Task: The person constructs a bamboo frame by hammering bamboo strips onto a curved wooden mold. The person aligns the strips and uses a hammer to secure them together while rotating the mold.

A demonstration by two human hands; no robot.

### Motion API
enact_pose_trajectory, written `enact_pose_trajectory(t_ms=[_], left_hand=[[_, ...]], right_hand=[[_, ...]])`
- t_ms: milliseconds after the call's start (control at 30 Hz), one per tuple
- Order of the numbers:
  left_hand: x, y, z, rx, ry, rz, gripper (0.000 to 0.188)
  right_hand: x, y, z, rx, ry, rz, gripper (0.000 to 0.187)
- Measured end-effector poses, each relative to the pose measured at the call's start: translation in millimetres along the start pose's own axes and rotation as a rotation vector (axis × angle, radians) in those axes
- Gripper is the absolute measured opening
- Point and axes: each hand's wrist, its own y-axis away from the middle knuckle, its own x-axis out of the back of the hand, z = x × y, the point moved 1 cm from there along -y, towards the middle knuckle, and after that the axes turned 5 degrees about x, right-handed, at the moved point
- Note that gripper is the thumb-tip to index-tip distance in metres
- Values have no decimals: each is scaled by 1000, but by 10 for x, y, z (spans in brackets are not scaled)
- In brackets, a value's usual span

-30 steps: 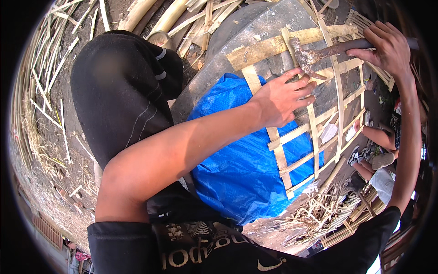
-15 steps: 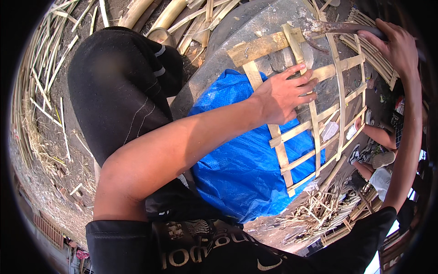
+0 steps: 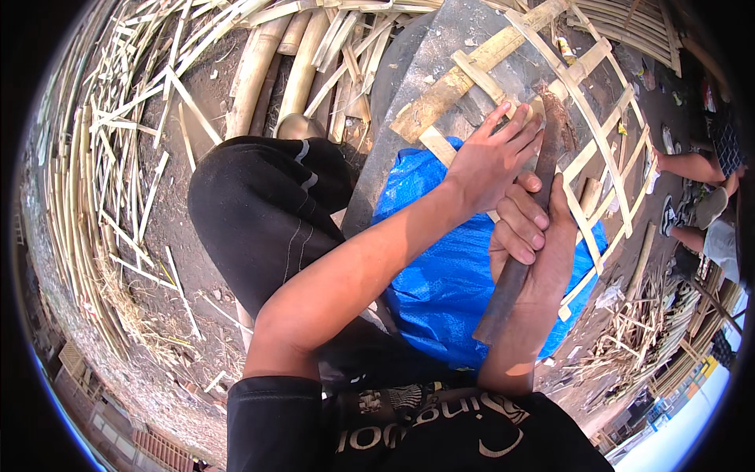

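Observation:
A lattice of pale split-bamboo slats (image 3: 578, 94) lies tilted over a grey stone slab (image 3: 444, 59) and a blue plastic sheet (image 3: 429, 267). My left hand (image 3: 495, 157) rests on the lattice near a crossing of slats, its fingers stretched out and close together. Right beside it, my right hand (image 3: 539, 236) is closed round the dark handle of a hammer (image 3: 511, 291). The hammer's rusty head is by my left fingertips, and the handle's end points back toward me. My hands partly hide the slats beneath them.
Thick bamboo poles (image 3: 303, 71) lie beyond my bent knee (image 3: 244, 197). Loose strips (image 3: 141, 189) cover the ground at left. A scrap pile (image 3: 637, 338) lies at lower right. Another person's legs and shoes (image 3: 672, 216) show at the right edge.
My right hand has swung the hammer down from the upper right to beside my left hand. My left hand stays on the lattice. The view has shifted.

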Motion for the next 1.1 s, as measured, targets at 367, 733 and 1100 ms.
enact_pose_trajectory(t_ms=[367,733,1100], left_hand=[[54,60,-60,7,316,175,62],[-32,54,-25,23,290,188,72],[-30,60,-34,27,372,222,65]], right_hand=[[-408,-245,970,94,126,7,39],[-522,-79,1332,49,183,108,47],[-444,-266,1297,132,-18,127,58]])
